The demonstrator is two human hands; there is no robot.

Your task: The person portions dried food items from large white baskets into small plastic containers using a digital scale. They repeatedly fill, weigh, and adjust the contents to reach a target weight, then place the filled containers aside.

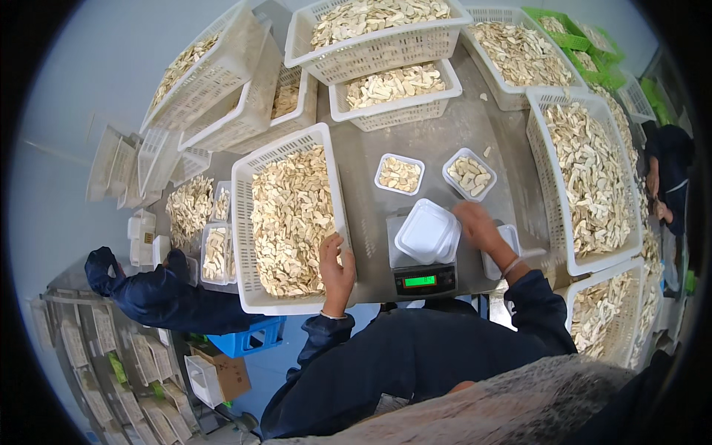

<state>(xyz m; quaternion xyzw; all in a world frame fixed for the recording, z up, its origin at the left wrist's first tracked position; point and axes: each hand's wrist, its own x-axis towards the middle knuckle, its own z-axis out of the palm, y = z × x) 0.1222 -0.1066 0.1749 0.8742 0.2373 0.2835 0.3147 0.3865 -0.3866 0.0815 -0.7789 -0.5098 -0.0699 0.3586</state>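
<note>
My left hand point(337, 272) is at the right rim of a white plastic basket point(239, 245) full of pale dried slices point(292, 217), its fingers apart and nothing seen in them. Blurred, my right hand point(479, 225) is just right of a stack of white plastic trays point(427, 231); whether it holds anything cannot be told. The stack rests on a digital scale point(425, 280) with a lit green display. Behind the scale stand two small trays of slices, one on the left point(399, 174) and one on the right point(470, 174). Another white tray point(500, 250) lies partly behind my right wrist.
More slice-filled baskets stand at the back point(378, 44) and right point(589, 178) of the metal table point(367, 150). At left, a co-worker in dark blue point(167, 295) is beside a slice pile point(189, 211). Another person point(670, 167) is at far right. A blue crate point(250, 336) sits below.
</note>
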